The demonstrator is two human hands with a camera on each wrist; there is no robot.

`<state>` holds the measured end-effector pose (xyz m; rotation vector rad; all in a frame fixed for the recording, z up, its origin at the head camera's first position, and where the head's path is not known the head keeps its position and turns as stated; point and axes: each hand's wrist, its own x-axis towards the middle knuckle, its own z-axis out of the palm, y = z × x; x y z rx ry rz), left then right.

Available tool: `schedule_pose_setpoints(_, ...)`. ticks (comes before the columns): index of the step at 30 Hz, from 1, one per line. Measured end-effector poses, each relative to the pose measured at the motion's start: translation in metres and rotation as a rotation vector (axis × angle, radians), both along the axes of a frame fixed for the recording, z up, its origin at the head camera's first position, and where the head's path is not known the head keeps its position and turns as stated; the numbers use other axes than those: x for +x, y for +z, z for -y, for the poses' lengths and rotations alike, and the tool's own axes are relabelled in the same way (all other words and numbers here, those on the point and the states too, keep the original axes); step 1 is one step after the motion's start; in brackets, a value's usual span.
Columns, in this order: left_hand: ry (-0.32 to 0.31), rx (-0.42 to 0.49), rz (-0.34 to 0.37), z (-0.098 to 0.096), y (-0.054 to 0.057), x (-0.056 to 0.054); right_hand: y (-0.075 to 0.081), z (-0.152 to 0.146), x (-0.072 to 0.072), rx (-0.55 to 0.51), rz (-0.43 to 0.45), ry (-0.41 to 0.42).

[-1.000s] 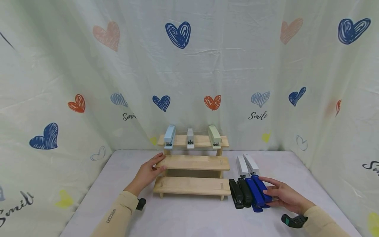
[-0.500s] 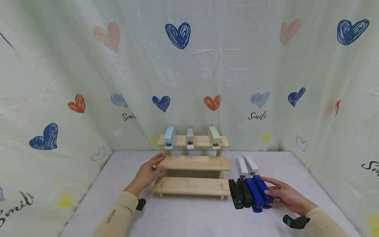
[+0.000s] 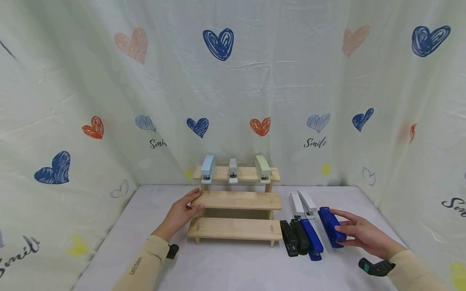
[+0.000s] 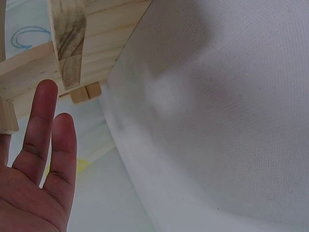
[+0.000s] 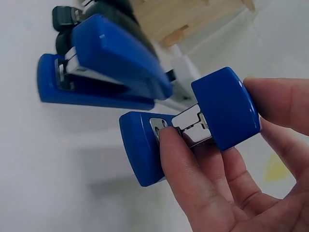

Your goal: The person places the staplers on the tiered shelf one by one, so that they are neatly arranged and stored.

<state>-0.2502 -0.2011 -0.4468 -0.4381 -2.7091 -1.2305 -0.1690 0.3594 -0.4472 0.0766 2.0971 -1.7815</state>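
A blue stapler (image 3: 330,226) is in my right hand (image 3: 369,234), apart from the row beside it. In the right wrist view, fingers and thumb pinch this stapler at its front end, its jaws spread apart. A second blue stapler (image 3: 311,239) lies just left of it on the table. My left hand (image 3: 180,213) grips the left end of the middle step of a three-tier wooden stand (image 3: 234,228), thumb at the front edge. Two straight fingers (image 4: 63,150) show below the wood in the left wrist view; the other fingers are mostly hidden there.
Two black staplers (image 3: 289,239) lie against the stand's right end, with two white staplers (image 3: 296,205) behind them. On the top tier sit a light blue stapler (image 3: 208,167), a grey stapler (image 3: 233,169) and a pale green stapler (image 3: 262,167). A heart-print curtain (image 3: 233,89) hangs behind the table.
My right hand has drawn the outer blue stapler away to the right and slightly back from the other blue one. The left hand keeps its hold on the stand.
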Motion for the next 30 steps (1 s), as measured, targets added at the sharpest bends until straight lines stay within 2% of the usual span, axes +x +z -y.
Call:
schedule_pose_setpoints(7, -0.004, 0.005, 0.001, 0.000, 0.000, 0.000, 0.027, 0.008, -0.006, 0.022, -0.053, 0.032)
schedule_pose_setpoints(15, -0.009, 0.003, 0.000, 0.001, 0.001, -0.001, 0.050, 0.038, -0.011, -0.001, -0.096, 0.113)
schedule_pose_setpoints(23, -0.004, -0.004, -0.001, 0.001, -0.001, -0.001, 0.057, 0.069, -0.020, -0.001, -0.103, 0.130)
schedule_pose_setpoints(30, -0.006, -0.006, 0.003, 0.001, 0.001, -0.001, 0.060, 0.091, -0.024, -0.053, -0.081, 0.148)
